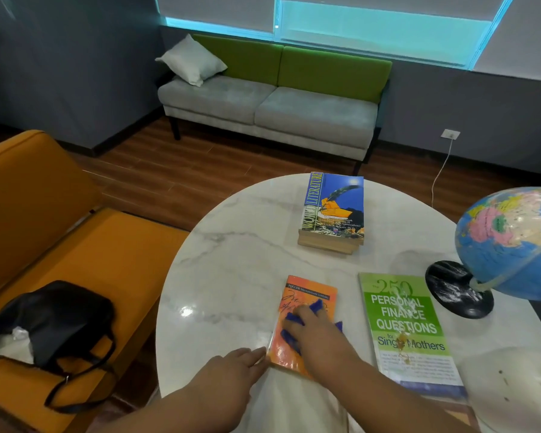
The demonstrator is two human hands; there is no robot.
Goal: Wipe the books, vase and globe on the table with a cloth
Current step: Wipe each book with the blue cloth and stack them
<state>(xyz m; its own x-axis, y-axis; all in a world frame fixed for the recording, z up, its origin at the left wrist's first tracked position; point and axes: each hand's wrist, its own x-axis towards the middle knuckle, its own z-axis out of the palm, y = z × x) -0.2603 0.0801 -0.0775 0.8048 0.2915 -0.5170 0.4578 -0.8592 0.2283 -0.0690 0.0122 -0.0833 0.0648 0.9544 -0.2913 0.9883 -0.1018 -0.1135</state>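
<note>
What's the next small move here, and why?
Probably sweep the blue cloth across the orange book to its far edge: the right hand presses it mid-cover, the title area is uncovered, and the left hand steadies the near-left corner.

A: Books?
B: Orange pbk flat at worktop near edge, blue cloth bunched on its cover. Green finance bk flat just right of it, yellowish blotches. Stack farther back, "World Literature" on top.
A: Globe?
B: Far right, tilted on black base, whitish smears.
</note>
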